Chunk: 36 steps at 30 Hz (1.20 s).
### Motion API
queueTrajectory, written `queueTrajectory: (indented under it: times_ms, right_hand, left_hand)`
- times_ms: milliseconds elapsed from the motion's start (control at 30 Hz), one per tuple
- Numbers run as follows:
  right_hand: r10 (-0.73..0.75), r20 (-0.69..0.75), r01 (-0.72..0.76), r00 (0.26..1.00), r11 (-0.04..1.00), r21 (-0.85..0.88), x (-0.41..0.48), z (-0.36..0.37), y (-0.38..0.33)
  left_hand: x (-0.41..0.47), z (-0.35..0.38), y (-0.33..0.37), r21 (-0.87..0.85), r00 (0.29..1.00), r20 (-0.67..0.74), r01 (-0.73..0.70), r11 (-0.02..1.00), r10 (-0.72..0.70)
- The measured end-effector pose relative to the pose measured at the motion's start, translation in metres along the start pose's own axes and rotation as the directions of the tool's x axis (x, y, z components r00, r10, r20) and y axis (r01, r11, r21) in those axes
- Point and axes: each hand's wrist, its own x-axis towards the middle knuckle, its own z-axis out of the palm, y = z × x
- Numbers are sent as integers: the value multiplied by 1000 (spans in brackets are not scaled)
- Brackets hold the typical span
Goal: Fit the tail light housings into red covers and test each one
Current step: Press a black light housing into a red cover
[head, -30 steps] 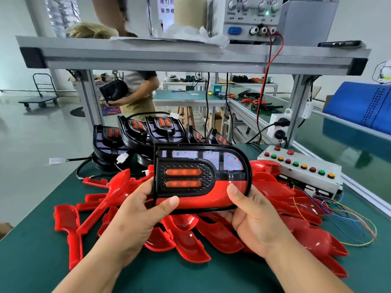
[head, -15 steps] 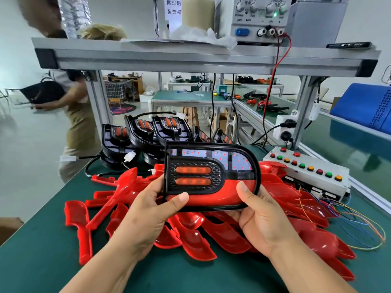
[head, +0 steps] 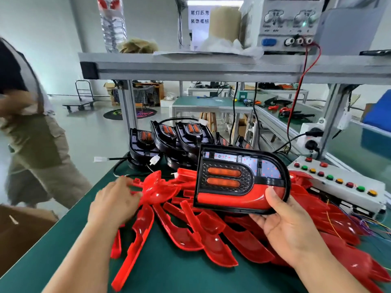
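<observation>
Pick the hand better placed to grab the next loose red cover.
Left. The left hand holds nothing and sits at the pile of loose red plastic covers; the right hand grips the assembled black-and-red tail light.

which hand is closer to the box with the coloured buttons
Right. The right hand, holding the assembled tail light, is just left of the button box; the left hand is farther left, at the red covers.
</observation>
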Motion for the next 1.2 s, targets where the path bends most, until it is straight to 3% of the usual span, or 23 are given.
queueTrajectory:
  times_ms: [67, 200, 467, 567, 633, 767, 833, 1033, 1200]
  right_hand:
    - [4, 3, -4, 1000, 1000, 13, -1, 1, -1]
    - [6, 8, -6, 1000, 1000, 11, -2, 1, -2]
    - [-6, 10, 6, 1000, 1000, 11, -6, 3, -3]
    - [-11, 28, 10, 1000, 1000, 1, -6, 2, -4]
    - [-17, 42, 16, 999, 1000, 13, -6, 2, -4]
    - [-39, 67, 41, 997, 999, -31, -6, 4, -2]
    - [-37, 76, 42, 996, 997, -63, -7, 6, -1]
    - [-20, 73, 26, 997, 997, -77, -8, 6, -3]
    - [-7, 84, 15, 996, 995, -94, -8, 4, -3]
  left_hand:
    - [0, 6, -2, 129, 993, 114, 12, 992, -27]
    - [0, 13, 2, 205, 998, 68, -18, 979, 4]
    - [-4, 1, 9, -190, 960, -184, -244, 951, 209]
    - [-14, -25, 22, -385, 891, -326, -431, 816, 316]
    - [-23, -44, 39, -439, 813, -325, -582, 684, 483]
    - [-30, -59, 77, -142, 552, -213, -834, 533, 806]
    - [-29, -59, 94, -8, 487, -134, -871, 491, 863]
    - [-18, -53, 114, 41, 424, -19, -904, 425, 905]
    - [-29, -41, 126, 8, 440, -48, -897, 441, 897]
